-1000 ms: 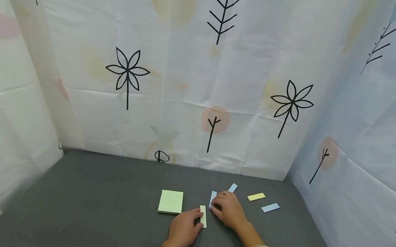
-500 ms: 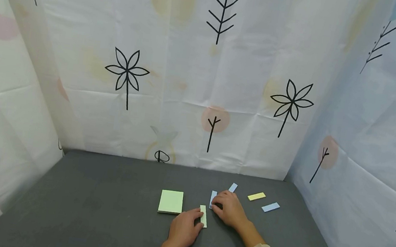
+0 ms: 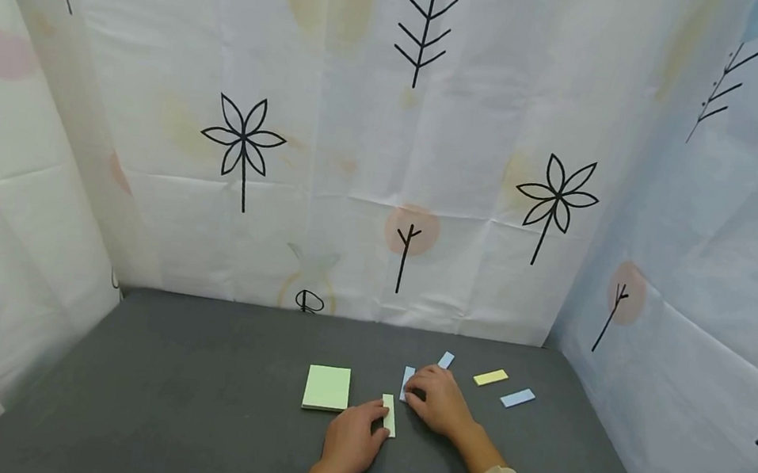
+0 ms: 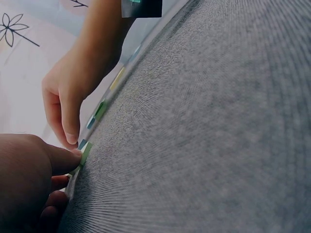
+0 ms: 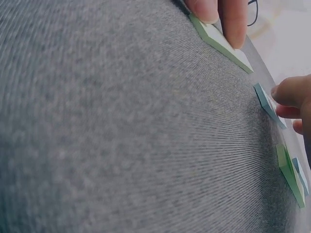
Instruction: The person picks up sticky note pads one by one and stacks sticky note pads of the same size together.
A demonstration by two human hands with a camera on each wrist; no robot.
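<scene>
My left hand rests on the grey table and pinches a narrow pale green sticky-note pad along its edges, thumb near and fingers far. Just right of it, my right hand holds a narrow pale blue sticky-note pad between thumb and fingers. Both pads lie flat on the table, long sides pointing away from me. In the right wrist view the blue pad shows under the right fingertips, and the green pad under the left ones. A larger square light green sticky-note pad lies left of both hands.
Beyond the right hand lie a narrow blue pad, a yellow pad and another blue pad. Another green pad, hidden by the right hand in the head view, lies beside it. A patterned white curtain encloses the table's back and sides.
</scene>
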